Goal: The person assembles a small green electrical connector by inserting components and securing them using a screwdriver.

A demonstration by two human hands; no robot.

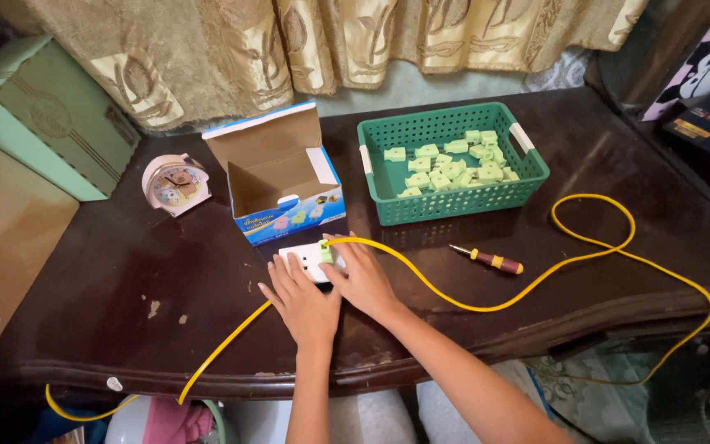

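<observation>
Centrally, open blue-white box [277,177] behind hands.

Hands [310,304] showing: two | white socket block [304,261] lying: one | yellow cable [486,304] trailing: one | screwdriver [488,260] lying: one | green basket [388,177] sitting: one | pale green plugs [454,164] lying inside: roughly twenty, exact count unclear | open box [281,177] standing: one | small clock [172,184] standing: one

L hand [304,302]: flat, palm down | R hand [361,278]: palm down, fingers curled
</observation>
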